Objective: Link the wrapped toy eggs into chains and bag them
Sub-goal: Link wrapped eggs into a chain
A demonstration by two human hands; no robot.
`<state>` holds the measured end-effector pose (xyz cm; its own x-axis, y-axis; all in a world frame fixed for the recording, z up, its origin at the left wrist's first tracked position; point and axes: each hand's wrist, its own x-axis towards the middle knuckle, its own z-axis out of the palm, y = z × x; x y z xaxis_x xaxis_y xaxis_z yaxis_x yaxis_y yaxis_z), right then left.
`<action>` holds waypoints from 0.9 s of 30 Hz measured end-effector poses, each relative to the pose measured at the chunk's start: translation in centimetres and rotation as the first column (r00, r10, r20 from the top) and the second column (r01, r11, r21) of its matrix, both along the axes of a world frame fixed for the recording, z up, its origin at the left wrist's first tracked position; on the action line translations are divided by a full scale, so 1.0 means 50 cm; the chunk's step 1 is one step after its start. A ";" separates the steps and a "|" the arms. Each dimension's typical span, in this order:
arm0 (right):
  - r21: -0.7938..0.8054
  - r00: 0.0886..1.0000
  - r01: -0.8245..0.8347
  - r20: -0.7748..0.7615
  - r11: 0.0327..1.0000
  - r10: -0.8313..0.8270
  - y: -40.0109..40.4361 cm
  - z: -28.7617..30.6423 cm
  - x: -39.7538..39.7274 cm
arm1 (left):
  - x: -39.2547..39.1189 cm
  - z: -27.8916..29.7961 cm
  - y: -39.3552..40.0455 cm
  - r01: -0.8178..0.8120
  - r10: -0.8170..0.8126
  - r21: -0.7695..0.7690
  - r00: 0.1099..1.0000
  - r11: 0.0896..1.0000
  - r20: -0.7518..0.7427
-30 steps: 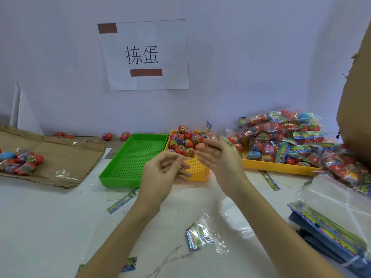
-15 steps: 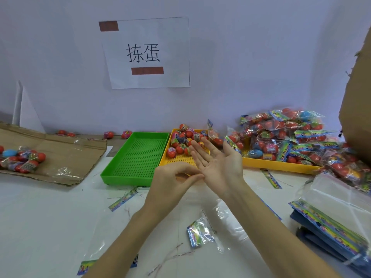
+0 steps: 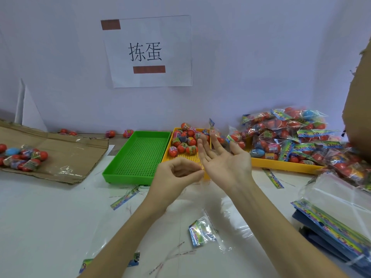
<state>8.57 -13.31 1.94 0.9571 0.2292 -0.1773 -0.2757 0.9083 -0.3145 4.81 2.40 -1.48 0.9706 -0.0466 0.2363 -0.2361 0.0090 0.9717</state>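
Nearest to us, on the white table (image 3: 40, 227), we count one small crumpled printed bag (image 3: 200, 231) lying in front of the green tray (image 3: 138, 157), with clear film spread around it. One stack of flat empty bags (image 3: 337, 219) lies to the right of the green tray, at the table's near right edge.

Above the table, in front of the green tray's right end, we see two hands. The left hand (image 3: 176, 177) has its fingers curled, thumb and forefinger tips brought together toward the right palm; we cannot tell whether they pinch anything. The right hand (image 3: 226, 165) is spread palm-up with fingers straight, holding nothing that we can see.

We count one green tray, with nothing visible on its perforated floor. Touching its right side is one small yellow tray (image 3: 186, 156) that holds a pile of loose wrapped toy eggs (image 3: 184, 139), roughly a dozen, mostly red. Further right of the green tray, a second, longer yellow tray (image 3: 285, 165) carries a heap of bagged eggs (image 3: 291, 133); the bags overlap too much for a count.

Left of the green tray, one flattened cardboard sheet (image 3: 66, 155) bears one cluster of eggs (image 3: 22, 157), with one blue among the red. Behind the green tray's left end, four stray eggs (image 3: 110, 134) lie along the wall. One paper sign (image 3: 148, 51) hangs on the wall above the green tray.
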 end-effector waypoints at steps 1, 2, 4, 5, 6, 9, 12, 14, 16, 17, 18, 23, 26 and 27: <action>-0.020 0.999 -0.005 0.036 1.000 0.006 0.001 0.001 0.001 | 0.000 0.000 0.000 -0.010 0.009 -0.034 1.000 0.999 -0.006; -0.079 0.997 0.005 0.079 0.997 0.001 0.002 0.004 0.002 | 0.000 0.002 0.001 -0.021 0.018 -0.095 0.999 0.995 -0.031; -0.446 0.955 0.174 0.293 0.878 -0.040 0.003 0.007 0.006 | 0.002 0.007 0.005 -0.063 0.029 -0.260 0.991 0.964 -0.134; -0.646 0.889 0.340 0.457 0.684 -0.011 0.003 0.008 0.006 | 0.004 0.009 0.008 -0.087 0.026 -0.331 0.982 0.940 -0.186; -0.738 0.801 0.507 0.594 0.446 0.073 0.001 0.009 0.005 | 0.006 0.011 0.010 -0.112 0.021 -0.390 0.973 0.914 -0.228; -0.752 0.644 0.610 0.654 0.249 0.396 0.003 0.010 -0.011 | 0.011 0.012 0.017 -0.200 0.045 -0.517 0.954 0.833 -0.297; -0.784 0.533 0.578 0.573 0.226 0.623 0.028 -0.001 -0.033 | 0.010 0.014 0.019 -0.264 0.089 -0.541 0.940 0.798 -0.328; -0.767 0.490 0.614 0.555 0.186 0.673 0.053 -0.015 -0.043 | 0.010 0.010 0.023 -0.319 0.144 -0.508 0.924 0.800 -0.354; -0.764 0.509 0.608 0.584 0.217 0.633 0.074 -0.026 -0.048 | 0.009 0.009 0.027 -0.335 0.163 -0.489 0.919 0.805 -0.360; -0.762 0.519 0.594 0.608 0.258 0.601 0.080 -0.030 -0.048 | 0.008 0.009 0.030 -0.325 0.156 -0.498 0.923 0.804 -0.351; -0.754 0.520 0.586 0.630 0.296 0.576 0.084 -0.034 -0.048 | 0.007 0.010 0.032 -0.314 0.148 -0.506 0.928 0.804 -0.341; -0.763 0.552 0.533 0.641 0.366 0.533 0.082 -0.034 -0.041 | 0.008 0.020 0.038 -0.271 0.121 -0.493 0.942 0.827 -0.314; -0.730 0.655 0.602 0.683 0.323 0.324 0.050 -0.015 -0.019 | 0.015 0.023 0.038 -0.268 0.138 -0.463 0.945 0.845 -0.296; -0.734 0.684 0.623 0.679 0.271 0.266 0.034 -0.009 -0.010 | 0.016 0.023 0.038 -0.257 0.143 -0.439 0.950 0.861 -0.277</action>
<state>8.05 -11.60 1.51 0.8647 0.1526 0.4785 0.4967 -0.1185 -0.8598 5.59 4.30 -0.31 0.9757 0.2141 -0.0464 -0.0561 0.4490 0.8917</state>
